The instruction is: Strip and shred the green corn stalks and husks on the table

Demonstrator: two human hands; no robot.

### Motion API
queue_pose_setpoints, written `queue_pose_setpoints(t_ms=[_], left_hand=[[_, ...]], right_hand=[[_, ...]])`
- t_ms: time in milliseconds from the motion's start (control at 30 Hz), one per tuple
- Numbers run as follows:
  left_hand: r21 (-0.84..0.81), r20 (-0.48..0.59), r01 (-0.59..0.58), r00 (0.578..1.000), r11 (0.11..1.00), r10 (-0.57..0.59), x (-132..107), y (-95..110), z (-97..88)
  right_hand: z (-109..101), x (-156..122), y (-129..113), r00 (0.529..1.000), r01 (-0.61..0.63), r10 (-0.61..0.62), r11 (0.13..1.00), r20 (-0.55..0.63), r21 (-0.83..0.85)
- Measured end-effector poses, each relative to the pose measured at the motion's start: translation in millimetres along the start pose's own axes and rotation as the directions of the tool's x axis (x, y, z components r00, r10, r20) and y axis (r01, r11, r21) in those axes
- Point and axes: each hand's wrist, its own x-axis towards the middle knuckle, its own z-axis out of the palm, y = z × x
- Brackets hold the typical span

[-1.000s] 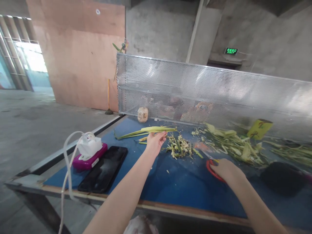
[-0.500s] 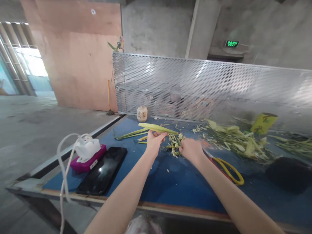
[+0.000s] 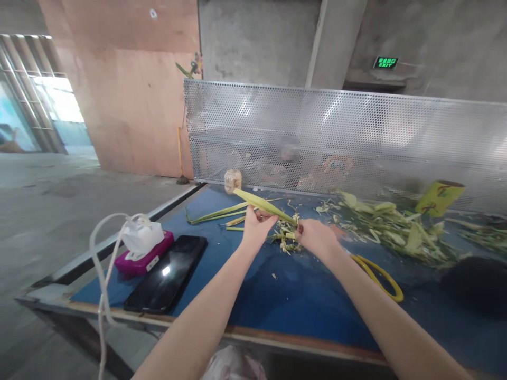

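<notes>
My left hand is closed around a long pale-green leaf stalk, held tilted just above the blue table top. My right hand pinches the stalk's lower right end, over a small heap of cut green scraps. Yellow-handled scissors lie on the table just right of my right forearm, untouched.
A black phone and a white charger on a magenta box lie near the table's left front edge. More long leaves lie behind my left hand. A leaf pile, a yellow cup, a small jar and a perforated metal screen stand at the back.
My right hand let go of the scissors, crossed left and took the stalk's end. My left hand lifted the stalk off the table and tilted it.
</notes>
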Motion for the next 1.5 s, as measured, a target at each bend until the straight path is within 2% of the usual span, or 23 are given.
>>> queue_pose_setpoints(t_ms=[100,133,167,200,233,267,333,400,467,567,733,800,867,1000,1133,1233,1367,1500], left_hand=[[0.033,0.039,-0.045,0.998,0.998,0.043,-1,-2,1.3],[0.050,0.061,-0.068,0.996,0.996,0.065,-1,-3,1.9],[0.070,0.086,-0.094,0.992,0.993,0.087,-2,-3,2.6],[0.093,0.110,-0.115,0.988,0.989,0.105,-3,-4,3.4],[0.117,0.131,-0.132,0.984,0.984,0.116,-4,-4,4.1],[0.140,0.154,-0.141,0.981,0.980,0.119,-5,-4,4.7],[0.177,0.203,-0.153,0.972,0.972,0.116,-9,-3,5.5],[0.205,0.269,-0.175,0.956,0.963,0.116,-13,-1,5.9],[0.214,0.333,-0.202,0.935,0.956,0.123,-16,0,6.3],[0.188,0.366,-0.182,0.925,0.965,0.103,-18,2,8.4],[0.132,0.419,-0.069,0.908,0.989,0.008,-18,3,13.0],[0.138,0.419,-0.057,0.908,0.989,-0.006,-19,4,13.1],[0.145,0.386,-0.071,0.923,0.987,0.010,-21,6,12.4],[0.200,0.274,-0.162,0.956,0.966,0.104,-22,11,10.8],[0.246,0.251,-0.270,0.945,0.931,0.208,-23,15,9.6],[0.220,0.207,-0.299,0.944,0.928,0.256,-21,16,8.5],[0.170,0.114,-0.223,0.972,0.960,0.206,-16,16,7.4],[0.002,0.037,-0.082,0.996,0.997,0.081,-11,17,7.5]], right_hand=[[-18,9,23,0.988,-0.134,0.140,0.988,-0.068,0.079],[-25,12,30,0.965,-0.207,0.216,0.976,-0.152,0.071],[-31,15,35,0.922,-0.273,0.275,0.961,-0.274,0.048],[-35,18,37,0.881,-0.283,0.284,0.957,-0.379,0.058],[-37,19,36,0.862,-0.224,0.240,0.971,-0.446,0.089],[-38,19,32,0.868,-0.100,0.152,0.986,-0.472,0.134],[-34,17,18,0.905,0.189,-0.061,0.944,-0.420,0.270],[-27,13,2,0.922,0.290,-0.152,0.880,-0.356,0.376],[-22,10,-7,0.923,0.293,-0.137,0.856,-0.361,0.426],[-20,9,-3,0.932,0.274,-0.083,0.800,-0.354,0.534],[-19,11,19,0.977,0.208,-0.086,0.582,-0.194,0.786],[-15,11,21,0.982,0.187,-0.113,0.541,-0.149,0.820],[-12,8,18,0.983,0.180,-0.138,0.549,-0.124,0.817],[-11,-2,7,0.974,0.222,-0.177,0.646,-0.140,0.730],[-14,-10,0,0.962,0.272,-0.220,0.711,-0.162,0.648],[-14,-10,2,0.960,0.272,-0.247,0.724,-0.131,0.633],[-12,-5,9,0.946,0.260,-0.318,0.636,-0.060,0.726],[-14,-2,18,0.936,0.125,-0.349,0.472,0.054,0.872]])
